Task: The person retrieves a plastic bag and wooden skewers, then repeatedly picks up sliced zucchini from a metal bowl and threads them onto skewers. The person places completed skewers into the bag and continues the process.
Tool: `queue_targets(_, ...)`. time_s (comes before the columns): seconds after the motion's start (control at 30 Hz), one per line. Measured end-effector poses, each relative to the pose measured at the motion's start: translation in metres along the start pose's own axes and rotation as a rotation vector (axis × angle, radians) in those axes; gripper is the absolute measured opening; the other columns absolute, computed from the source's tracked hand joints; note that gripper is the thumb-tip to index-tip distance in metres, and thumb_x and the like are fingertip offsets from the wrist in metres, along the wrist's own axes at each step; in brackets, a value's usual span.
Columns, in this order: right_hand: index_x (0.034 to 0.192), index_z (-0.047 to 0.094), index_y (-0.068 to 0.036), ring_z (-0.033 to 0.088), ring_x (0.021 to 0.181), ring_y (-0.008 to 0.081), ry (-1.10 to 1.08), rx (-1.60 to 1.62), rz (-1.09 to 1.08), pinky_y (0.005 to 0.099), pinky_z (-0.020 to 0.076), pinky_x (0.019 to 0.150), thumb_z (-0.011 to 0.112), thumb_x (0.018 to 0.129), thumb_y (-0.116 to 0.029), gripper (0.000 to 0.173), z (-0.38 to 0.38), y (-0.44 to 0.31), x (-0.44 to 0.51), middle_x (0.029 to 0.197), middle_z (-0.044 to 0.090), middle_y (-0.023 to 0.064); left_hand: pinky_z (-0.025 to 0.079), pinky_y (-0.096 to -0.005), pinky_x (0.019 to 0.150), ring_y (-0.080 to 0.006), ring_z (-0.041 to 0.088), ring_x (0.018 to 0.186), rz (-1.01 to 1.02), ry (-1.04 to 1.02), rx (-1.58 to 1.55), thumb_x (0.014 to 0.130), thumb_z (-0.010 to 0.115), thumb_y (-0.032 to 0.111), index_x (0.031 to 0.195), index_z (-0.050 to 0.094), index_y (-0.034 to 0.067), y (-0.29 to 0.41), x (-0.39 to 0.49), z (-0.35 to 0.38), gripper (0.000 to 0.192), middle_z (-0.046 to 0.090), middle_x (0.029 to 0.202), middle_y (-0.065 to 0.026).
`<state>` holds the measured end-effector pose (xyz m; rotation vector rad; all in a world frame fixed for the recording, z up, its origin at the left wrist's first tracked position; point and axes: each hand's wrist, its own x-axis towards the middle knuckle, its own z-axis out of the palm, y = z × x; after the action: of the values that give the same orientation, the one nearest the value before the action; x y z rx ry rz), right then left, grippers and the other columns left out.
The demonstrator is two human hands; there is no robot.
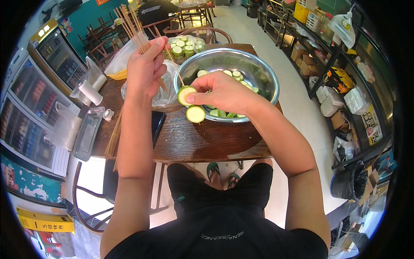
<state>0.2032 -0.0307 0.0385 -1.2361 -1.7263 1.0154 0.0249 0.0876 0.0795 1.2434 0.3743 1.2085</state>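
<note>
My left hand (149, 66) is closed around a bundle of wooden skewers (132, 29), and its thumb and finger also pinch one separate skewer (173, 62). That skewer slants down through two round zucchini slices (195, 114), one above the other. The fingers of my right hand (223, 92) grip the upper slice (186, 95). Behind my right hand stands a wide stainless steel bowl (271, 74) with several cut zucchini slices (237, 76) inside; the hand hides part of them. The lower slice hangs just off the bowl's left front rim, above the dark wooden table (207, 142).
Beyond the bowl lies a clear bag of skewered zucchini slices (186, 47). Left of my forearm are more skewers (113, 136), a clear plastic tray (89, 132) and a plastic roll (90, 92). A phone (158, 124) lies beside that forearm. A person (157, 14) sits farther back.
</note>
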Motion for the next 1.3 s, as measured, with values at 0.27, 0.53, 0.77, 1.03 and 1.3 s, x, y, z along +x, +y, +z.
queue_targets(0.27, 0.131, 0.063, -0.011, 0.064, 0.098, 0.0187, -0.014, -0.464, -0.005, 0.0332, 0.0524, 0.084, 0.069, 0.091, -0.016, 0.04, -0.037, 0.065, 0.084, 0.107, 0.068, 0.0062, 0.028, -0.021, 0.039, -0.0037, 0.035, 0.046, 0.041, 0.075, 0.012, 0.102, 0.055, 0.026, 0.11, 0.06, 0.007, 0.0, -0.015, -0.008, 0.021, 0.056, 0.066, 0.0017)
queue_targets(0.53, 0.093, 0.061, -0.008, 0.063, 0.103, 0.0339, -0.103, -1.123, -0.169, 0.0457, 0.0516, 0.085, 0.078, 0.074, -0.012, 0.026, -0.034, 0.123, 0.102, 0.11, 0.063, 0.0111, 0.03, -0.0231, 0.038, -0.0076, 0.039, 0.043, -0.219, 0.088, 0.021, 0.103, 0.053, 0.025, 0.112, 0.056, 0.005, -0.035, -0.063, -0.013, 0.022, 0.046, 0.059, 0.0033)
queue_targets(0.77, 0.115, 0.065, -0.002, 0.068, 0.083, 0.0198, 0.2, -0.365, 0.077, 0.035, 0.0533, 0.071, 0.079, 0.083, -0.021, 0.04, -0.052, 0.092, 0.06, 0.086, 0.07, 0.0094, 0.028, -0.0221, 0.038, -0.0063, 0.039, 0.043, -0.439, -0.082, -0.152, 0.1, 0.057, 0.016, 0.111, 0.062, 0.002, -0.062, -0.092, -0.008, 0.018, 0.052, 0.062, 0.0013)
queue_targets(1.03, 0.112, 0.063, 0.0, 0.065, 0.091, 0.0201, 0.403, 0.902, 0.064, 0.0347, 0.0574, 0.083, 0.06, 0.101, -0.026, 0.028, -0.02, 0.059, -0.03, 0.101, 0.067, 0.0099, 0.031, -0.0207, 0.039, -0.0053, 0.042, 0.044, -0.382, -0.196, -0.063, 0.1, 0.06, 0.016, 0.11, 0.064, 0.001, -0.097, -0.105, 0.035, 0.018, 0.055, 0.064, 0.0002)
queue_targets(1.3, 0.11, 0.065, -0.002, 0.064, 0.089, 0.0173, 0.504, 1.008, 0.026, 0.0337, 0.0555, 0.082, 0.06, 0.101, -0.031, 0.03, -0.005, 0.057, -0.039, 0.097, 0.067, 0.0066, 0.031, -0.02, 0.041, -0.0045, 0.042, 0.046, -0.371, -0.205, -0.019, 0.099, 0.06, 0.014, 0.111, 0.065, 0.0, -0.1, -0.112, 0.042, 0.018, 0.057, 0.066, -0.0006)
